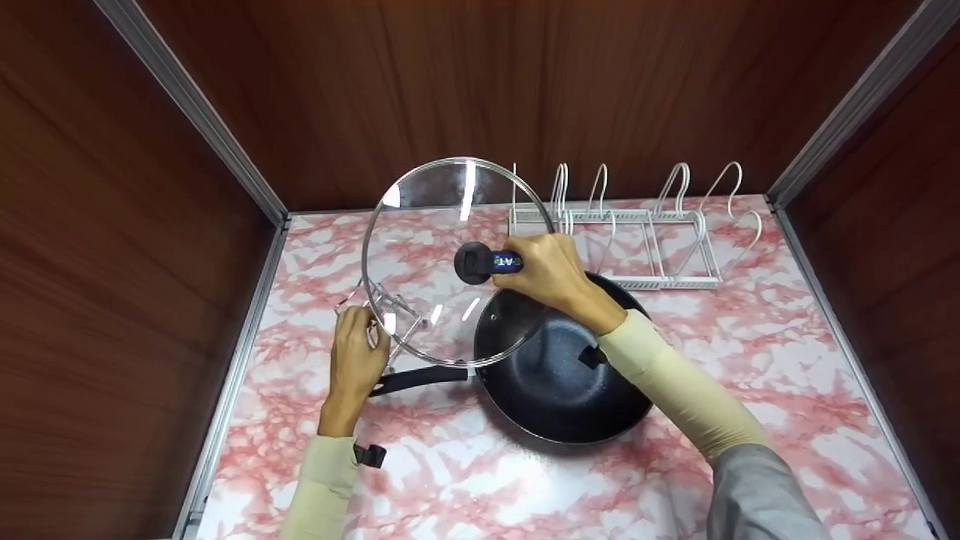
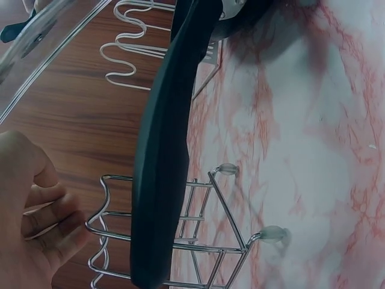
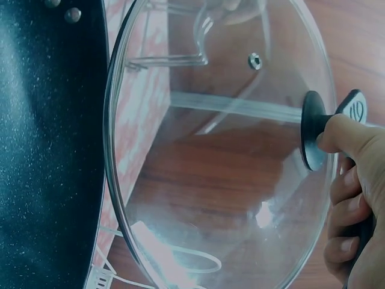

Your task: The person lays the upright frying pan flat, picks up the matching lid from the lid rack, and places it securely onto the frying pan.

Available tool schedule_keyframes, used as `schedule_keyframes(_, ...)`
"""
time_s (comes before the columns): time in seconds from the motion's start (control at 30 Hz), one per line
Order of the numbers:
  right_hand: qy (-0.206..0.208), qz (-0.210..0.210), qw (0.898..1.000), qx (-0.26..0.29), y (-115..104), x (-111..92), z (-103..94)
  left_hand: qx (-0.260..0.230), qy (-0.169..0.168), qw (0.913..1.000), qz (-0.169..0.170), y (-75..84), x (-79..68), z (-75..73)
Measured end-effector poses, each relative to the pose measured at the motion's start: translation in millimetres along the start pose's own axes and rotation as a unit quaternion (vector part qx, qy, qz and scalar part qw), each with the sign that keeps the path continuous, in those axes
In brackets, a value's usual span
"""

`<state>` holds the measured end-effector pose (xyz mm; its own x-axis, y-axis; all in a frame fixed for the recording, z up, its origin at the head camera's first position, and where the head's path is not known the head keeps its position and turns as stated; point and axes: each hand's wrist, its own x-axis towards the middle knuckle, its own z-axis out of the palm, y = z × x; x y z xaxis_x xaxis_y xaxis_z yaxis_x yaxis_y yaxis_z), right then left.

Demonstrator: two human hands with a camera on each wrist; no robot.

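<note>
My right hand (image 1: 549, 271) grips the black handle (image 3: 311, 129) of a clear glass lid (image 1: 427, 240) with a metal rim. The lid is raised and tilted, overlapping the far-left part of a dark frying pan (image 1: 570, 412) in the head view. On the left, my left hand (image 1: 357, 358) is beside a small chrome wire rack (image 2: 207, 250) with clear feet. Its fingers (image 2: 57, 220) are loosely bent close to the rack's end; whether they touch it I cannot tell. The pan's black handle (image 2: 162, 156) points left toward this hand.
Behind the pan, a white wire rack (image 1: 652, 283) with tall looped prongs stands at the back right. Brown wood-grain panels (image 1: 480, 90) with metal edging enclose the back and sides of the red-and-white marbled table (image 1: 450, 480).
</note>
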<state>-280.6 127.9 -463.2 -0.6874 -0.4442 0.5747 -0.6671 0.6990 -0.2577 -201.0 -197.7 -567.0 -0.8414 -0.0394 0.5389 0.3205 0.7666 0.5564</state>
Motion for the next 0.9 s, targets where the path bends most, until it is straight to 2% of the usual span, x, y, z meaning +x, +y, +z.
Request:
schedule_keyframes(0.13, 0.001, 0.001, 1.0, -0.015, 1, -2, -2.8, -0.005, 0.008, 0.9998, 0.019, 1.5, 0.6, 0.7)
schedule_keyframes(0.37, -0.005, -0.002, 0.999, -0.032, 4, -7, -7.1, -0.029, 0.051, 0.9975, 0.039, 1.7, -0.8, 2.9)
schedule_keyframes(0.5, -0.005, -0.005, 0.999, -0.036, 5, -10, -9.4, -0.038, 0.063, 0.9959, 0.053, 1.3, -1.3, 3.0)
schedule_keyframes(0.9, 0.008, 0.011, 0.999, -0.048, 12, -14, -21.3, -0.054, 0.048, 0.9955, 0.063, 2.7, -2.8, 2.5)
